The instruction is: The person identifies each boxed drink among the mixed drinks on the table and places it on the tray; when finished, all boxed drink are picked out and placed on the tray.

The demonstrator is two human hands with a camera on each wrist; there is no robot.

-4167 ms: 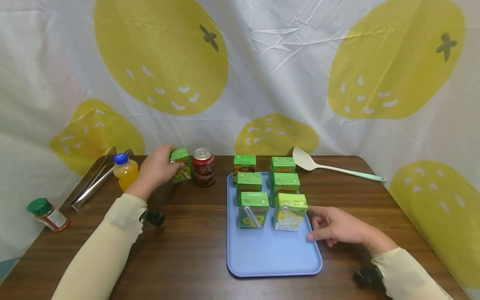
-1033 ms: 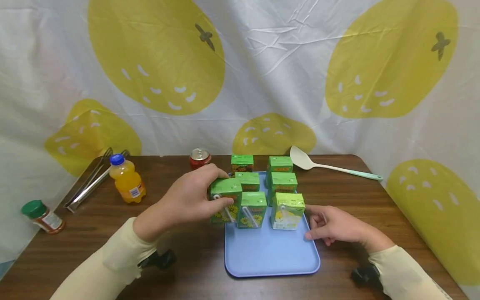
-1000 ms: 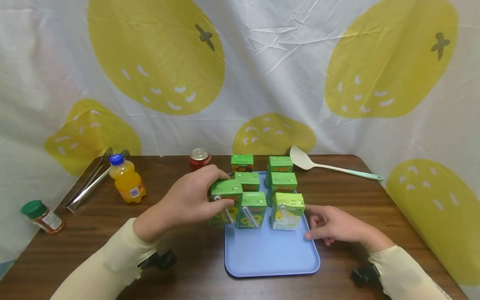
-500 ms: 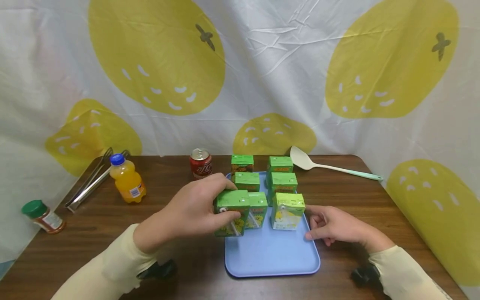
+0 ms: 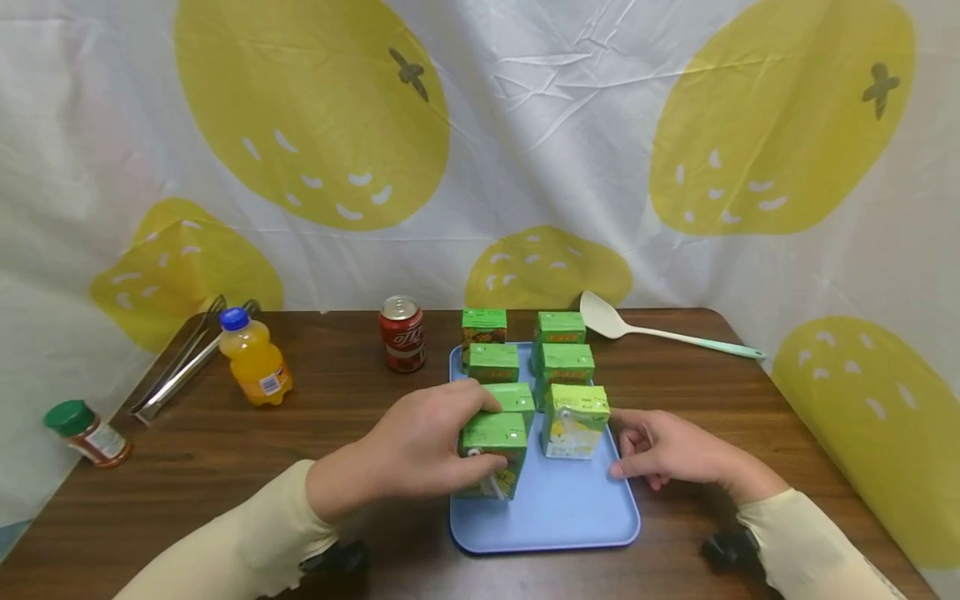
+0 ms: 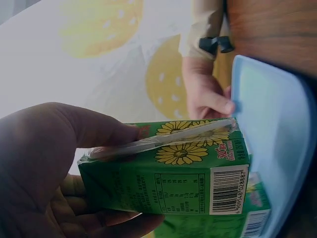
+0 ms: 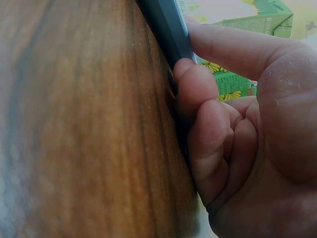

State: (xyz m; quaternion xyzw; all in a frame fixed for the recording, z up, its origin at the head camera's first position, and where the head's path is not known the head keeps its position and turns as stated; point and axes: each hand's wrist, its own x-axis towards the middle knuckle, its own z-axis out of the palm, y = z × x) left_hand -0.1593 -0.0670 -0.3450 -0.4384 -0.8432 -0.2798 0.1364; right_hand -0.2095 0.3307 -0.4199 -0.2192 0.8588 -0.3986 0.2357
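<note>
My left hand [image 5: 423,437] grips a green drink carton [image 5: 495,454], thumb across its straw side and fingers behind. The carton is upright over the front left part of the blue tray [image 5: 555,521], in front of another green carton [image 5: 510,396]. In the left wrist view, yellow flowers, a wrapped straw and a barcode show on the held carton [image 6: 173,163]. My right hand [image 5: 671,450] pinches the tray's right rim, thumb above and fingertips at its outer side, beside a yellow-green carton [image 5: 576,425]. The right wrist view shows that rim [image 7: 171,29] between thumb and finger.
Several more green cartons [image 5: 566,358] stand in two rows on the tray. A red can [image 5: 403,333] is behind and left of it. Farther left are an orange drink bottle [image 5: 257,358], metal tongs [image 5: 180,375] and a green-lidded jar [image 5: 88,433]. A spatula [image 5: 667,333] lies back right.
My left hand has carried the green carton from beside the red can rightward and toward me, over the tray's front left. My right hand stays at the tray rim.
</note>
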